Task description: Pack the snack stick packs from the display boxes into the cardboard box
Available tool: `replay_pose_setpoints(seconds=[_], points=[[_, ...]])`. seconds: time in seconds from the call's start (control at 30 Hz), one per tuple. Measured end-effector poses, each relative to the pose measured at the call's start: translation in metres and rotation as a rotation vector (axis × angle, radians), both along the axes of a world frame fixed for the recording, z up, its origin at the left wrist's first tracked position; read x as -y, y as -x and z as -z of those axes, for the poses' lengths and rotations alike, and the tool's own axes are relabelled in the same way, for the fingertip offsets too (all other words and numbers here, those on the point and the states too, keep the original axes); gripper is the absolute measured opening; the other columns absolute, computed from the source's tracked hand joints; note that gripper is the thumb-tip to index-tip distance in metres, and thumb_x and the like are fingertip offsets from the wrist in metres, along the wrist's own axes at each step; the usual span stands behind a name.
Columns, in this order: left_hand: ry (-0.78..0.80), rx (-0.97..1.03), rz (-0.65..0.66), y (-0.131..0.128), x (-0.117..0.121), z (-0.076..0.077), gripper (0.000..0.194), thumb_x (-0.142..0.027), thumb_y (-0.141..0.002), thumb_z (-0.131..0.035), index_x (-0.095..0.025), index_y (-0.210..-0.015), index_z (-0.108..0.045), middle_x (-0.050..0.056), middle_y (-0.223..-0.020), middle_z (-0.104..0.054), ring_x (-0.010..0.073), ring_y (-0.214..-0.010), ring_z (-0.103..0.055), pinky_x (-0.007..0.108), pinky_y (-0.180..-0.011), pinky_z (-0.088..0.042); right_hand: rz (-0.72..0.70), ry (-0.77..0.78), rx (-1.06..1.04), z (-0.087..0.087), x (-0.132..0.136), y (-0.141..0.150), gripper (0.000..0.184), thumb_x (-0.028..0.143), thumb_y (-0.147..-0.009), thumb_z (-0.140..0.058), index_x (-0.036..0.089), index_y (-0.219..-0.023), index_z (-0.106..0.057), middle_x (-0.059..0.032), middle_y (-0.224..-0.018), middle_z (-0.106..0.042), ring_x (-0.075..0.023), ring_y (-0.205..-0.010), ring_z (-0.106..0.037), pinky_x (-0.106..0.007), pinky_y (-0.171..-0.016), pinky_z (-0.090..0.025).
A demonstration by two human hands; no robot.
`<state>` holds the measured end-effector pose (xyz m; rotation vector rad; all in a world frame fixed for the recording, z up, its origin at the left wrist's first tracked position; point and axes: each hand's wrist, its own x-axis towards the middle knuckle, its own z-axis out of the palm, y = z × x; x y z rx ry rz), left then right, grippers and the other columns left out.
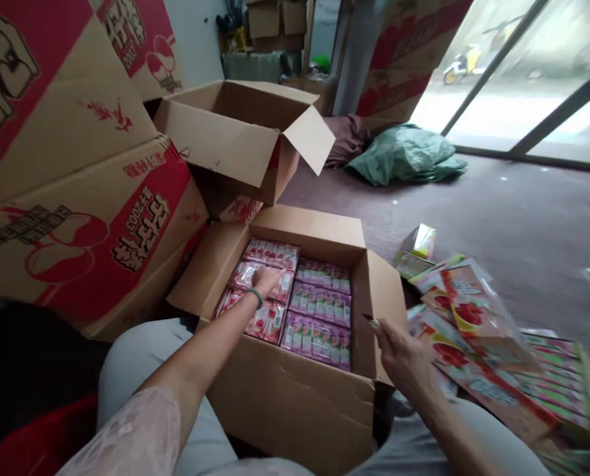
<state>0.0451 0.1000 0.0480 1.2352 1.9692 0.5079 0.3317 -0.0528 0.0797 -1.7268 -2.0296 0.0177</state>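
An open cardboard box (295,403) between my knees holds rows of wrapped packs. Red-and-white packs (262,317) fill its left side and purple packs (317,337) its right. My left hand (266,281), with a green band at the wrist, reaches in from the left. Its fingers are bent onto the middle red pack (282,287), partly hidden by the hand itself. Beside the box's right flap, my right hand (401,354) is closed around a small knife (370,320), its dark pointed tip sticking out toward the box.
Fruit-printed cartons (478,317) lie piled on the floor at right, near a small box (417,248). Behind stands another open carton (230,135). Large printed cartons (86,244) are stacked at left. A green sack (409,155) lies near the glass door.
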Motion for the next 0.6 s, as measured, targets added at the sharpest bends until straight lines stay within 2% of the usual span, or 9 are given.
replay_pose_setpoints(seconds=[0.07,0.13,0.2,0.3,0.37,0.47,0.53,0.6], points=[[0.085,-0.2,-0.121,0.044,-0.018,0.026,0.055,-0.043,-0.071,-0.077,-0.007,-0.111,-0.064,0.029,-0.124,-0.061,0.0442,-0.121,-0.052,0.048,-0.093,-0.044,-0.027,0.04,-0.009,0.01,-0.01,0.0,0.043,0.043,-0.101,-0.032,0.022,-0.073,-0.058,-0.0027,-0.058,-0.062,-0.0153,-0.051,-0.058,-0.025,-0.05,-0.032],[0.13,-0.332,-0.189,0.068,-0.03,0.047,0.063,-0.047,-0.068,-0.078,-0.01,-0.117,-0.062,0.028,-0.13,-0.056,0.0424,-0.126,-0.048,0.047,-0.098,-0.041,-0.073,0.102,-0.027,0.014,-0.017,0.002,0.043,0.043,-0.101,-0.031,0.022,-0.073,-0.056,-0.0021,-0.057,-0.061,-0.0155,-0.05,-0.059,-0.025,-0.049,-0.031],[0.143,-0.428,-0.236,0.071,-0.039,0.066,0.073,-0.054,-0.065,-0.078,-0.01,-0.121,-0.059,0.028,-0.132,-0.054,0.0403,-0.125,-0.048,0.046,-0.098,-0.041,-0.102,0.142,-0.037,0.014,-0.022,0.004,0.042,0.042,-0.101,-0.03,0.023,-0.074,-0.056,-0.0023,-0.058,-0.062,-0.0161,-0.052,-0.061,-0.025,-0.049,-0.031],[0.133,-0.544,-0.33,0.055,-0.048,0.089,0.09,-0.068,-0.064,-0.07,-0.004,-0.126,-0.054,0.031,-0.134,-0.047,0.0409,-0.125,-0.043,0.048,-0.097,-0.04,-0.087,0.141,-0.023,0.013,-0.026,0.002,0.041,0.042,-0.101,-0.03,0.023,-0.077,-0.057,-0.0033,-0.063,-0.065,-0.0168,-0.054,-0.062,-0.026,-0.05,-0.032],[0.123,-0.587,-0.394,0.045,-0.053,0.096,0.095,-0.074,-0.068,-0.061,-0.001,-0.129,-0.05,0.032,-0.136,-0.045,0.041,-0.127,-0.04,0.049,-0.097,-0.039,-0.06,0.14,-0.02,0.014,-0.026,0.0,0.041,0.041,-0.102,-0.029,0.023,-0.08,-0.058,-0.0037,-0.067,-0.067,-0.0172,-0.057,-0.064,-0.026,-0.051,-0.034],[0.126,-0.591,-0.448,0.043,-0.058,0.099,0.089,-0.071,-0.079,-0.047,0.002,-0.132,-0.046,0.033,-0.139,-0.043,0.0409,-0.131,-0.037,0.05,-0.1,-0.037,-0.059,0.166,-0.053,0.018,-0.024,0.0,0.037,0.039,-0.102,-0.031,0.023,-0.082,-0.057,-0.0023,-0.069,-0.067,-0.0159,-0.059,-0.064,-0.025,-0.052,-0.034],[0.153,-0.548,-0.436,0.044,-0.058,0.098,0.083,-0.065,-0.084,-0.044,0.004,-0.13,-0.048,0.034,-0.138,-0.046,0.0421,-0.13,-0.04,0.05,-0.099,-0.039,-0.071,0.181,-0.067,0.02,-0.022,0.001,0.034,0.038,-0.102,-0.033,0.022,-0.08,-0.054,-0.001,-0.067,-0.064,-0.015,-0.058,-0.062,-0.025,-0.053,-0.033],[0.191,-0.461,-0.361,0.042,-0.055,0.1,0.076,-0.063,-0.085,-0.044,0.002,-0.123,-0.056,0.032,-0.128,-0.056,0.041,-0.122,-0.051,0.046,-0.093,-0.044,-0.083,0.185,-0.06,0.021,-0.021,0.003,0.033,0.037,-0.101,-0.035,0.022,-0.078,-0.052,-0.0004,-0.066,-0.063,-0.0147,-0.056,-0.06,-0.026,-0.052,-0.031]])
